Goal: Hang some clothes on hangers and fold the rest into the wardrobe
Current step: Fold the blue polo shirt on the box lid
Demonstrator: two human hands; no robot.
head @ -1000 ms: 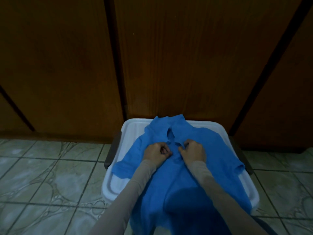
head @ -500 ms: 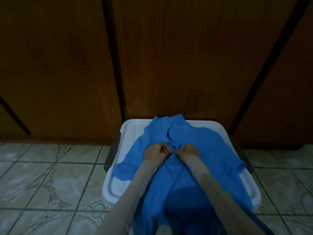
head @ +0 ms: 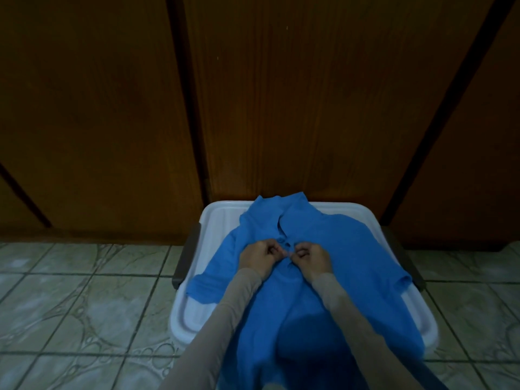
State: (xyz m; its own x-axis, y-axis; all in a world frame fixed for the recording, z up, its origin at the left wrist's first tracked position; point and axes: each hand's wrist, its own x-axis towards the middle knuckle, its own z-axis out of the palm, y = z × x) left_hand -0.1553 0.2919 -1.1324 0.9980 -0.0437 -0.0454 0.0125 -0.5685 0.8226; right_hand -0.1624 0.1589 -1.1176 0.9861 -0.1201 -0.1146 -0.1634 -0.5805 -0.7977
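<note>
1. Both hands are pinching the placket of the blue polo shirt [head: 323, 282] just below the collar: the left hand [head: 260, 257] is gripping the left edge with curled fingers, the right hand [head: 312, 258] is gripping the right edge, and the two are nearly touching, apparently working a button.
2. The wooden wardrobe doors [head: 281, 94] are standing closed across the far side, filling most of the view.
3. The tiled floor [head: 84, 291] is spreading to the left and right.
4. The white plastic tub lid [head: 213, 229] is sitting on the floor against the doors, serving as a work surface.
5. The shirt is lying face up on it, collar far, hem hanging over the near edge.
6. Risk, as I judge it: the dim light and small button could be causing a missed buttonhole, and tugging could be dragging the overhanging hem onto the floor.
7. No brand, label or writing is showing legibly.
</note>
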